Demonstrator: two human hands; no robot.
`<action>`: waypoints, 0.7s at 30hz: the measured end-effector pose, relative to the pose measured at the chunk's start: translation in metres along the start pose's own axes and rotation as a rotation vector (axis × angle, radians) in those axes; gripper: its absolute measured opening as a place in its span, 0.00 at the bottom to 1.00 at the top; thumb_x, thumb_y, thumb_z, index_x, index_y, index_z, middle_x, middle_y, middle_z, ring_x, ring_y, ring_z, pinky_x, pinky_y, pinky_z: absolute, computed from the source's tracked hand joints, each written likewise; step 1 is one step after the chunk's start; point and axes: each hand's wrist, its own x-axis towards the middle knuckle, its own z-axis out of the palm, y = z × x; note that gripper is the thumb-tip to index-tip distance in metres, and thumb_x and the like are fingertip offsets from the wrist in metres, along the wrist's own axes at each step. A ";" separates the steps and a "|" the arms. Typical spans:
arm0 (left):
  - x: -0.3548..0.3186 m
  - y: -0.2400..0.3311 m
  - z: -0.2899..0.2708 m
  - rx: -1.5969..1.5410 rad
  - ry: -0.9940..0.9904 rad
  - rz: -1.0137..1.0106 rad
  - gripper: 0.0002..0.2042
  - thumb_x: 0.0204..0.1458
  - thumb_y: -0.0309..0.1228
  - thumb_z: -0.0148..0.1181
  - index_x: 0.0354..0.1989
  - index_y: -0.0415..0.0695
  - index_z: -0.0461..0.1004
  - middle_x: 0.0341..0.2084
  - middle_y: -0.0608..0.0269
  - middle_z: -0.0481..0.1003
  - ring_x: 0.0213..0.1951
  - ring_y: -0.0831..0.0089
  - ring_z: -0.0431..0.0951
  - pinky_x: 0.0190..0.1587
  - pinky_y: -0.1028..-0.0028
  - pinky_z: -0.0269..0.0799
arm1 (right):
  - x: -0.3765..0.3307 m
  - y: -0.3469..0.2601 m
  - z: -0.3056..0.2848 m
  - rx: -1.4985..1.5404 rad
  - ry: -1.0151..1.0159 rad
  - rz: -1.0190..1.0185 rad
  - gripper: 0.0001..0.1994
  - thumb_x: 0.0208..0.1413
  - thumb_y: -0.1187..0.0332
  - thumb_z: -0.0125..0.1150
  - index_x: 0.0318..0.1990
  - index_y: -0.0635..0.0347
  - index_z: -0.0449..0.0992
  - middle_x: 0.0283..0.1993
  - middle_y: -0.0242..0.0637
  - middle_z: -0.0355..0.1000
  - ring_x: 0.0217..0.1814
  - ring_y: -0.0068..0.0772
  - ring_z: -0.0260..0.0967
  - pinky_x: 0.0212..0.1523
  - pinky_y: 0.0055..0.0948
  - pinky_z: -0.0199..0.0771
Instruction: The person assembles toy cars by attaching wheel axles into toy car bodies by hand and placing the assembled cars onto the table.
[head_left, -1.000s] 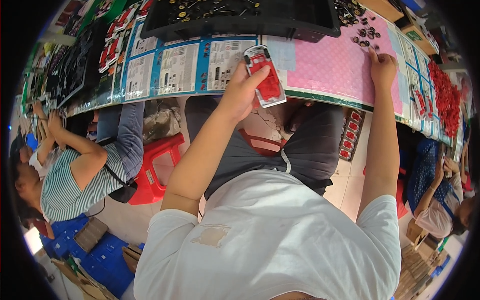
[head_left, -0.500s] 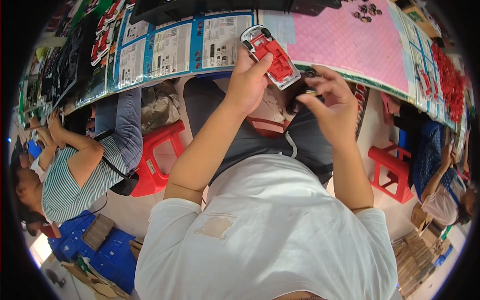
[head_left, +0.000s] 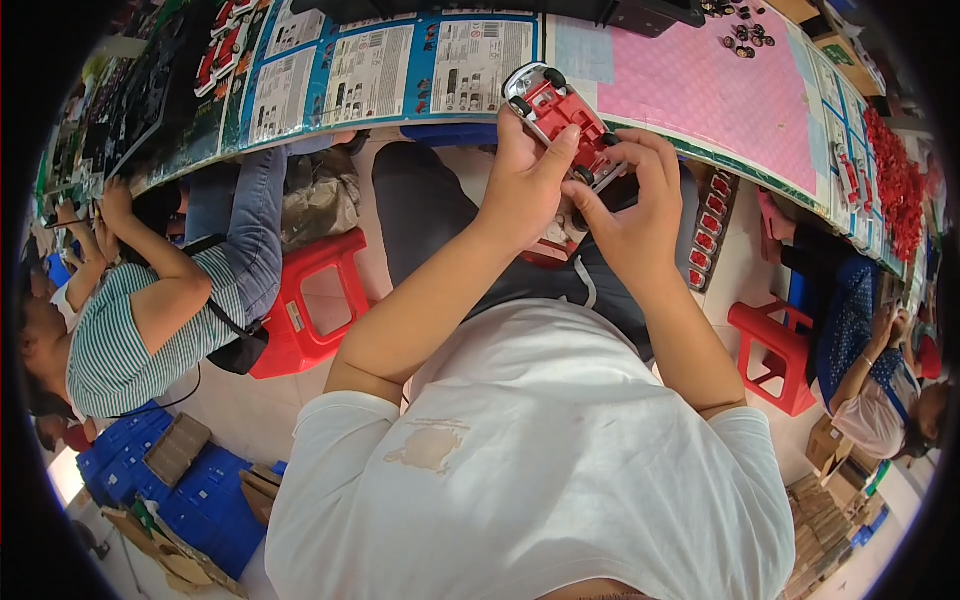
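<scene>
From where I stand, the toy car point(head_left: 562, 112) is held underside up at the near edge of the table point(head_left: 630, 125), over the person's lap. Its far end already carries two black wheels point(head_left: 520, 105), one to each side. The near wheels point(head_left: 583, 175) are at the other end; whether they sit fully home I can't tell, so that end may be unfinished. The left hand point(head_left: 525, 190) is wrapped firmly round the body, thumb pressed on the red underside. The right hand point(head_left: 648, 205) has thumb and fingers closed about the near wheels, one wheel by the thumb, the other by the fingertips. More loose wheels point(head_left: 743, 40) lie on the pink mat point(head_left: 690, 85), beside the black bin point(head_left: 655, 15). Half a second ago the right hand was apart from the car, pinching the wheel pair below it, and that end was bare; a second ago it was reaching over the mat. The left hand's hold looks much the same throughout.
</scene>
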 end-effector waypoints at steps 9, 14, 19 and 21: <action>-0.010 -0.004 0.002 -0.022 -0.003 0.053 0.21 0.66 0.25 0.51 0.62 0.40 0.50 0.53 0.54 0.69 0.53 0.73 0.73 0.57 0.70 0.70 | 0.001 -0.008 0.003 -0.054 0.004 -0.002 0.31 0.35 0.73 0.79 0.51 0.61 0.73 0.51 0.44 0.69 0.52 0.47 0.70 0.51 0.37 0.74; -0.012 -0.006 0.002 -0.011 -0.033 0.092 0.23 0.65 0.26 0.53 0.63 0.39 0.50 0.54 0.53 0.69 0.55 0.72 0.72 0.58 0.69 0.70 | -0.001 -0.009 -0.004 -0.052 -0.013 -0.013 0.32 0.36 0.72 0.80 0.53 0.63 0.72 0.51 0.45 0.69 0.51 0.47 0.71 0.52 0.37 0.74; -0.014 -0.004 0.002 -0.027 -0.034 0.040 0.24 0.65 0.26 0.53 0.64 0.40 0.49 0.55 0.53 0.68 0.55 0.71 0.71 0.59 0.68 0.69 | -0.005 -0.007 -0.009 -0.038 0.010 -0.039 0.34 0.39 0.68 0.80 0.57 0.63 0.71 0.51 0.44 0.72 0.52 0.42 0.71 0.51 0.35 0.73; -0.015 -0.003 0.002 -0.052 -0.062 0.047 0.25 0.65 0.26 0.53 0.65 0.41 0.48 0.56 0.54 0.67 0.56 0.71 0.71 0.59 0.67 0.68 | -0.005 -0.009 -0.009 -0.063 0.000 -0.034 0.34 0.40 0.68 0.80 0.57 0.63 0.71 0.51 0.44 0.72 0.52 0.42 0.71 0.50 0.34 0.73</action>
